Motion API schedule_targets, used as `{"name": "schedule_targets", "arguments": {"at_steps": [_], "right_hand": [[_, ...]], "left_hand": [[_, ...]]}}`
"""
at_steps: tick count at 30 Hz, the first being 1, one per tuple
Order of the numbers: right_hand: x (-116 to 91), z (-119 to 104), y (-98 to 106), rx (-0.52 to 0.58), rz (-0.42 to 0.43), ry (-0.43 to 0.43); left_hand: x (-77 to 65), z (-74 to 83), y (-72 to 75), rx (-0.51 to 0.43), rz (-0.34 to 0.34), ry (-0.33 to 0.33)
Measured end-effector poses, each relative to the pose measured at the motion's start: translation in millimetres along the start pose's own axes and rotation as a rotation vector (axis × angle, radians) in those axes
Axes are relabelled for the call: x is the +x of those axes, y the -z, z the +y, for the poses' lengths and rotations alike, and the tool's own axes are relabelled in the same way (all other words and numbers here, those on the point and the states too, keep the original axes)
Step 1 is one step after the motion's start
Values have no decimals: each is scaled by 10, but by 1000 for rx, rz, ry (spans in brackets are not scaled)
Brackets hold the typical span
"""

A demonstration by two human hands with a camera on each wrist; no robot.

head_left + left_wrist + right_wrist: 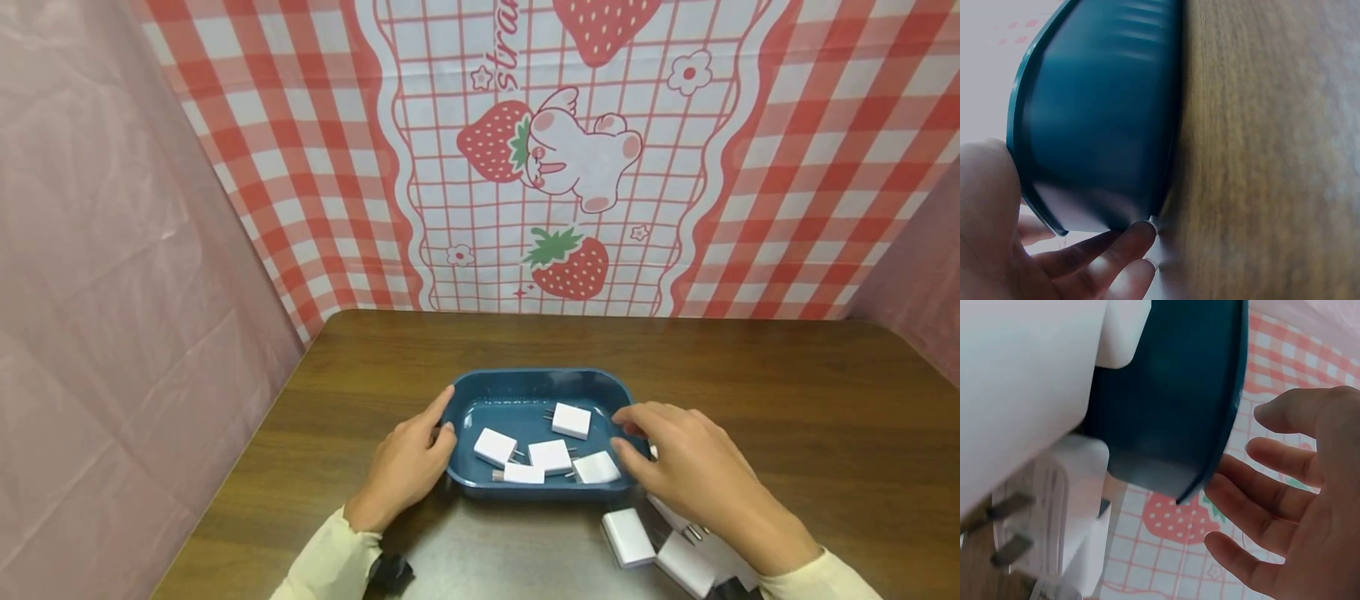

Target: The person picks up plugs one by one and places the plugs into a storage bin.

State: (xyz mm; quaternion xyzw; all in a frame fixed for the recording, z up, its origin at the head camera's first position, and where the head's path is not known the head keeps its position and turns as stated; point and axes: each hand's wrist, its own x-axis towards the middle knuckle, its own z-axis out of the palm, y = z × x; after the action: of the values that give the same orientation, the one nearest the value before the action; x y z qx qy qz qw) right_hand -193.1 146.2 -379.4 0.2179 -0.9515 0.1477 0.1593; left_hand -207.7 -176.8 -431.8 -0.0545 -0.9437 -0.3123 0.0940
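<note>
A blue plastic tray [542, 493] with rounded corners sits on the table, holding several white charger plugs [572, 421]. At the tray's left end my left hand [408, 462] grips the rim and outer wall; in the left wrist view its thumb [988, 187] lies against the rim and its fingers bend under toward the base. My right hand [686, 458] hovers at the right end with loosely bent fingers and holds nothing. In the right wrist view its fingertips [1225, 481] are at the tray's rim [1235, 412]; whether they touch it I cannot tell.
More white charger plugs [628, 537] lie in a group on the wooden table [315, 433], right of the tray and partly under my right forearm. A strawberry-print cloth [570, 167] hangs behind the table, and a pink cloth [135, 292] hangs on the left.
</note>
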Motion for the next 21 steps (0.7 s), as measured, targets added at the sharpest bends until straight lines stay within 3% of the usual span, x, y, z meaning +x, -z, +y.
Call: {"name": "schedule_targets", "arguments": {"at_steps": [6,12,21], "right_hand": [[-101,97,74,8,52,6],[-234,191,107,10,2,-69],[-380,365,132,-53,12,-109]], "left_hand": [[-3,-1,-3,-1,7,1],[0,-2,-3,2,3,3],[2,-4,-5,0,5,2]]}}
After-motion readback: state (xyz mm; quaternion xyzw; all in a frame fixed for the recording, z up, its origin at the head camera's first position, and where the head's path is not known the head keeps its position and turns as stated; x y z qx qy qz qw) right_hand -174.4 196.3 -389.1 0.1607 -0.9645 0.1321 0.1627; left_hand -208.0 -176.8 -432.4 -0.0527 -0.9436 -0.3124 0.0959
